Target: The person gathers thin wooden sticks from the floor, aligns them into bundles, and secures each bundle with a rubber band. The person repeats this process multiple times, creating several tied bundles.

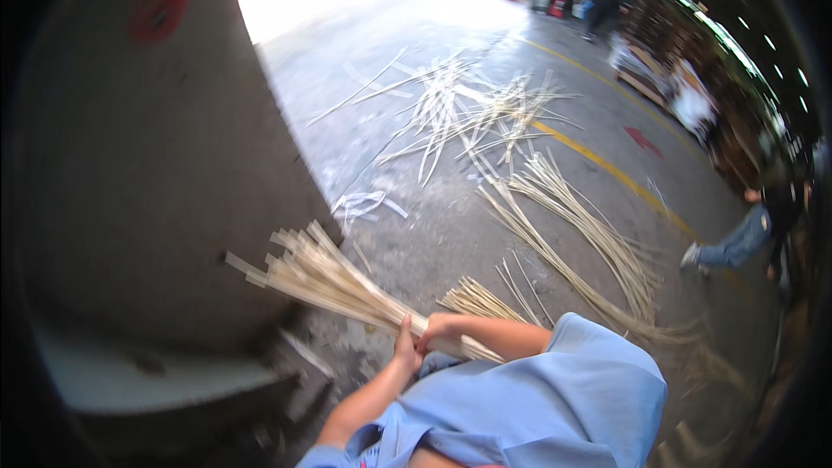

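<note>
1. Head view, centre bottom: the left hand (406,347) is closed around a bundle of strips (334,282), thumb upward. The right hand (442,328) is curled around the same bundle, just beside the left; its fingers are partly hidden.

2. The bundle lies slantwise from lower centre toward the left, its pale, flat ends fanned out and uneven. The other end passes beneath the right forearm, near the blue shirt (529,399).

3. On the floor, a loose heap (468,108) of strips lies crisscrossed at upper centre. Long strips (598,238) curve down right of centre, and a short bunch (479,299) lies just beyond the right forearm. A few white scraps (368,204) sit left of centre.

4. As a judgement, the gathering looks partly done: one handful is together, but its ends are not level and no tie can be made out. Much of the floor material lies ungathered.

5. No brand, label or writing can be read. A red arrow (642,140) is marked on the floor at upper right, and a blurred red round patch (160,9) shows at upper left, with no legible lettering.
</note>
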A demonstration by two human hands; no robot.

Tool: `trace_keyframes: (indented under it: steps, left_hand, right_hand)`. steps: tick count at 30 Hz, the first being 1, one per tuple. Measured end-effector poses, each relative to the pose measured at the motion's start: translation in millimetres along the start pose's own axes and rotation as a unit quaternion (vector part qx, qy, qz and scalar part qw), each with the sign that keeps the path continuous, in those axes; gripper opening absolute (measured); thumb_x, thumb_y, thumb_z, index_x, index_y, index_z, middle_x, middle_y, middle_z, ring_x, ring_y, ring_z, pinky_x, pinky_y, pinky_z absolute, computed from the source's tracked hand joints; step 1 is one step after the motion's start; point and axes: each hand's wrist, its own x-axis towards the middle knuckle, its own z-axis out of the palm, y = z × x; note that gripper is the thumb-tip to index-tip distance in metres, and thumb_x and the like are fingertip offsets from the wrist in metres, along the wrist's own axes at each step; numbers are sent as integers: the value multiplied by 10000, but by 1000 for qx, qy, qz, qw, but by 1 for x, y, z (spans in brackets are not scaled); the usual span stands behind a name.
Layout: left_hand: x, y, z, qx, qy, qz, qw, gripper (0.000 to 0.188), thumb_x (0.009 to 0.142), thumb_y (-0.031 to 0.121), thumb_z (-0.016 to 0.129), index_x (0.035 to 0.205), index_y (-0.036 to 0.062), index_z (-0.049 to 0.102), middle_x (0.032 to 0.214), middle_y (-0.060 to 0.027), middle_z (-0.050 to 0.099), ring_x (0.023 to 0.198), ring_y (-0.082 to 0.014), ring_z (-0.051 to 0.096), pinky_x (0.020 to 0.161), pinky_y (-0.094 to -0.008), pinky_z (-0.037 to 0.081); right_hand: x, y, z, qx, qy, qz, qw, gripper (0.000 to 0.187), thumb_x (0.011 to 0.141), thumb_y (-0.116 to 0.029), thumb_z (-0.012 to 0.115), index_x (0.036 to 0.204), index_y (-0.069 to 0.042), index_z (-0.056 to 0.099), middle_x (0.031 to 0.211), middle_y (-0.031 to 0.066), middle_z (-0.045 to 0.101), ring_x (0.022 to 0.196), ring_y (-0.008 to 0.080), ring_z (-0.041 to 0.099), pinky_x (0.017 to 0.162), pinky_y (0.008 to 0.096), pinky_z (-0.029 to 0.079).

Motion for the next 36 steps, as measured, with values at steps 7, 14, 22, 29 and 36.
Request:
trace_keyframes:
  steps: [7, 14, 22, 29, 36]
  left_hand:
    - [10, 40, -42, 2, 19, -24, 1000, 955, 923, 777, 528, 1530, 56, 380, 1411, -151, 544, 1306, -334, 543, 1060, -545, 494]
    - [16, 32, -57, 7, -7, -100, 995, 1064, 846, 876, 513, 1554, 94, 374, 1504, -140, 479, 1369, -343, 477, 1141, -554, 413]
    - [70, -21, -88, -52, -9, -192, 980, 1021, 896, 828, 483, 1584, 89, 331, 1535, -162, 453, 1410, -375, 457, 1169, -566, 391]
    - [187, -82, -147, -172, 55, -192, 965, 771, 975, 594, 641, 1519, 92, 427, 1388, -108, 597, 1268, -271, 596, 1030, -437, 527]
    - [332, -160, -229, -184, 160, -110, 964, 606, 990, 368, 720, 1443, 19, 521, 1374, -104, 618, 1253, -228, 605, 1056, -346, 506]
  right_hand:
    - [36, -48, 9, -21, -31, 32, 999, 742, 581, -502, 899, 1123, -9, 786, 1152, 198, 753, 1044, 312, 738, 924, 374, 582]
    - [43, -45, 19, -25, -43, 118, 992, 766, 549, -497, 920, 1123, -7, 790, 1145, 198, 759, 1047, 314, 735, 933, 395, 578]
    - [110, 46, 62, 26, -133, 145, 980, 749, 562, -501, 920, 1132, -33, 792, 1157, 182, 757, 1054, 310, 729, 950, 374, 552]
    - [220, 142, 81, 58, -176, 130, 974, 713, 589, -475, 916, 1127, -26, 781, 1099, 189, 765, 972, 313, 740, 894, 378, 566]
    - [369, 244, 113, 154, -168, 42, 973, 697, 608, -377, 936, 1192, -59, 725, 1104, 143, 763, 1001, 256, 725, 930, 344, 553]
